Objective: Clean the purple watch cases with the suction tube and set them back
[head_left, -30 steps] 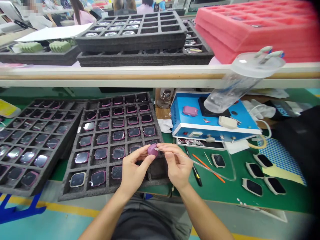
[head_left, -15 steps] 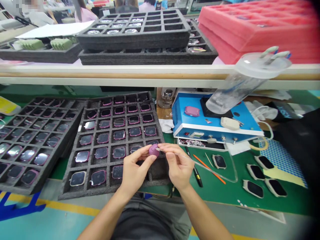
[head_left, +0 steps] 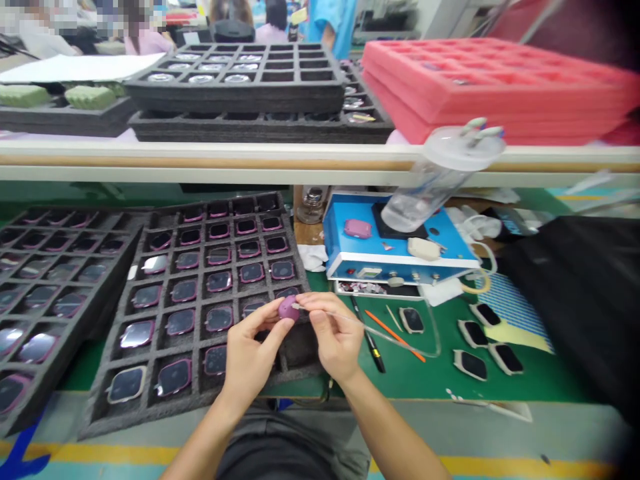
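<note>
My left hand (head_left: 250, 347) pinches a small purple watch case (head_left: 289, 307) between thumb and fingers, over the near right part of the grey foam tray (head_left: 197, 360). My right hand (head_left: 337, 341) is closed around the end of a thin clear tube (head_left: 381, 329), its pale tip at the case's right side. Whether tip and case touch is too small to tell. Behind my right hand the tube loops across the green mat. Purple-framed watches (head_left: 173, 377) fill most of the tray's compartments. One watch with a beige frame (head_left: 127, 385) lies in the near left corner.
Another filled foam tray (head_left: 60, 333) is at left. A blue machine (head_left: 400, 260) stands behind my right hand, bearing a clear canister (head_left: 425, 180). A black pen (head_left: 371, 340), an orange stick (head_left: 395, 335) and several beige watches (head_left: 471, 364) lie at right. The shelf (head_left: 225, 163) crosses the back.
The view has shifted, so the bench things appear farther left. My hands keep the same hold on the purple watch case and the tube, tip still at the case.
</note>
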`<action>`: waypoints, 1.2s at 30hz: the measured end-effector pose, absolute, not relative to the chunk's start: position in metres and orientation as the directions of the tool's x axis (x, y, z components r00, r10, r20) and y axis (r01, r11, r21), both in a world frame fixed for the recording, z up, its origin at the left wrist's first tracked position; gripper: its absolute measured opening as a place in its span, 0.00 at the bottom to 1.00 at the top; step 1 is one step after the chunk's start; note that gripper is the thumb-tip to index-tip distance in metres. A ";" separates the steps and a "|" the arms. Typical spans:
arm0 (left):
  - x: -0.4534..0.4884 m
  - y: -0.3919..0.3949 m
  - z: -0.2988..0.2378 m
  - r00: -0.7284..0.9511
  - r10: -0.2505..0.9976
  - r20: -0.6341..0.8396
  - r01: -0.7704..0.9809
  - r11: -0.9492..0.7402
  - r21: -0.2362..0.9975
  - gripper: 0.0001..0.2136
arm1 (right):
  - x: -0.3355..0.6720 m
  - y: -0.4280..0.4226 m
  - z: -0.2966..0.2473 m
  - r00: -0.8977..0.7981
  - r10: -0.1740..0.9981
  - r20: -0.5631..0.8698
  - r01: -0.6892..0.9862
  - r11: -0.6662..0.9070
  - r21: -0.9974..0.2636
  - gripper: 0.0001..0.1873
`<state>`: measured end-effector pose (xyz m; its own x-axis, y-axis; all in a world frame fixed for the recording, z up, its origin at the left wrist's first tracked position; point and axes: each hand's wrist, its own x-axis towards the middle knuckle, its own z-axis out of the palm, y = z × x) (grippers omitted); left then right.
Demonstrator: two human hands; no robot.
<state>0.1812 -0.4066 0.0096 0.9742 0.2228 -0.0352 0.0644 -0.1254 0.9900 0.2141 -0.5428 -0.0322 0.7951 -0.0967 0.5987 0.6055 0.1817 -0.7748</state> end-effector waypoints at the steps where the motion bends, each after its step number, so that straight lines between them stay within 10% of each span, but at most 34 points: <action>1: 0.182 -0.406 0.009 0.972 0.233 -0.031 0.063 -0.133 0.989 0.16 | 0.215 -0.543 -0.031 0.794 -0.099 0.600 0.607 0.190 -0.772 0.11; 36: 0.189 -0.406 0.011 0.964 0.266 -0.028 0.065 -0.134 0.989 0.23 | 0.222 -0.544 -0.022 0.788 -0.117 0.604 0.614 0.217 -0.759 0.07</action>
